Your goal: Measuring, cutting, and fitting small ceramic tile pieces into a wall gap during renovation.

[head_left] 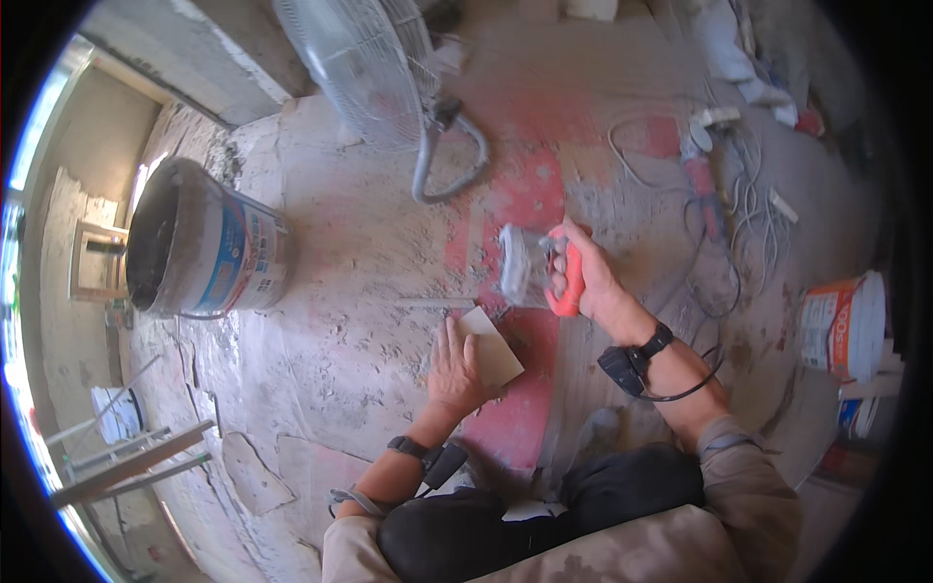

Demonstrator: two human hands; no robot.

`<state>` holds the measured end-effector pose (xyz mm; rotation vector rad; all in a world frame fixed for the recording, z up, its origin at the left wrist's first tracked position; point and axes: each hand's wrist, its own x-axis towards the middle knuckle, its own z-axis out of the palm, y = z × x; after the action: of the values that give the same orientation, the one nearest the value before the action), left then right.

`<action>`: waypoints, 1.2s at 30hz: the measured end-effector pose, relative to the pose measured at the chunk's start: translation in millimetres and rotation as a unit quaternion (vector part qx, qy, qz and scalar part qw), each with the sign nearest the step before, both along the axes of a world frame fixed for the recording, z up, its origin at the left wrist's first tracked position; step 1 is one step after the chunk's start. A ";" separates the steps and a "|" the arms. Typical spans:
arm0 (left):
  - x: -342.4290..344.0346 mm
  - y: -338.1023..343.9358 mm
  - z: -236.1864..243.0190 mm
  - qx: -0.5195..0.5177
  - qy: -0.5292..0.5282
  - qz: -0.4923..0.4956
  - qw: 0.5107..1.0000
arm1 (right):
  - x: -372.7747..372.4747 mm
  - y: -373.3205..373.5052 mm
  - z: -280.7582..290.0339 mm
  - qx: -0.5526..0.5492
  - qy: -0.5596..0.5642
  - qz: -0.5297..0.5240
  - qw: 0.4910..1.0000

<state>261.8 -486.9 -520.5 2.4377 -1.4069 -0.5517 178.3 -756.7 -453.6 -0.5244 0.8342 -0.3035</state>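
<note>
My right hand [583, 272] is closed around the orange handle of a trowel-like tool [525, 267]. Its grey, mortar-smeared working part is blurred, and its exact kind is hard to make out. Below it and to the left, my left hand [455, 369] holds a small cream tile [494, 352] by its left side, fingers along the edge and thumb against the face. What lies under the tile is hidden. Grey mortar crumbs are scattered over the floor around both hands.
A large mortar-caked bucket [243, 253] stands at the left. Ahead is a floor fan [364, 78] with a bent tube stand. A red corded power tool [702, 185] lies among cables at the right, beyond an orange-and-white bucket [844, 325]. A metal ladder-like frame [136, 462] is lower left.
</note>
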 end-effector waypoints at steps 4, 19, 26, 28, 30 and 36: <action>12.8 6.3 -3.8 -0.078 -0.004 -0.029 0.997 | -25.3 6.3 24.5 -0.174 0.054 0.094 0.979; 17.0 5.5 5.0 -0.003 0.008 -0.069 0.998 | -37.9 56.4 -3.3 -0.282 0.018 0.042 0.958; 17.4 11.4 -0.9 -0.026 0.004 -0.057 0.998 | -33.9 59.0 -13.7 -0.274 0.035 0.058 0.959; 18.5 11.2 -3.1 0.003 -0.003 -0.077 0.997 | -36.2 59.6 -17.3 -0.285 0.020 0.067 0.956; 19.2 11.2 -3.8 0.020 0.001 -0.073 0.997 | -39.2 59.7 -20.6 -0.293 0.012 0.071 0.953; 19.4 8.9 0.5 0.053 0.004 -0.073 0.996 | -46.3 61.3 -20.4 -0.288 0.032 0.086 0.953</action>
<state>281.2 -478.0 -520.0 2.4238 -1.6004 -0.6847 132.0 -695.4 -474.1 -1.1531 0.7502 -0.3709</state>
